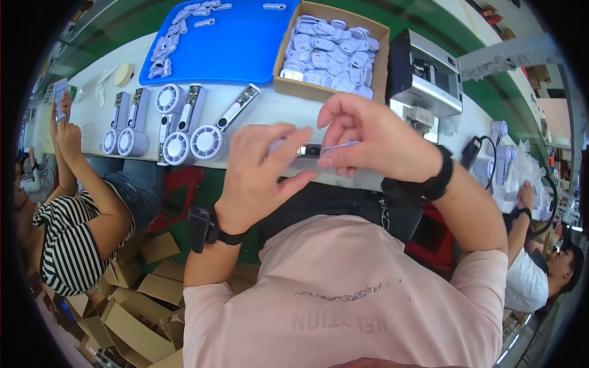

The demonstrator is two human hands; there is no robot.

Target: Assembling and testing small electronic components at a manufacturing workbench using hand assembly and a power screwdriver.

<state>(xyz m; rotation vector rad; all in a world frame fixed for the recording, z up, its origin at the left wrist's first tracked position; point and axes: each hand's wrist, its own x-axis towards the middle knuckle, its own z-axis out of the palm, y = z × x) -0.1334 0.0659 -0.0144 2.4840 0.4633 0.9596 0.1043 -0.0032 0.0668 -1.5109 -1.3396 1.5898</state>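
My left hand (254,168) is raised over the table's near edge, its thumb spread from its bent fingers and nothing gripped between them. Behind it, partly hidden, lies a pale lilac handheld fan (308,150) with a dark open strip along its handle. My right hand (371,138) pinches a thin, curved pale lilac plastic cover (341,146) between thumb and fingers, close to that fan's right end. To the left of my hands stand several similar fans (207,142) with round grilles and exposed circuit boards in their handles.
A blue tray (245,49) with small lilac parts lies at the back. Beside it is a cardboard box (331,93) full of lilac covers. A silver-black machine (426,73) stands right of the box. Co-workers sit left and right; cardboard cartons (144,322) lie on the floor.
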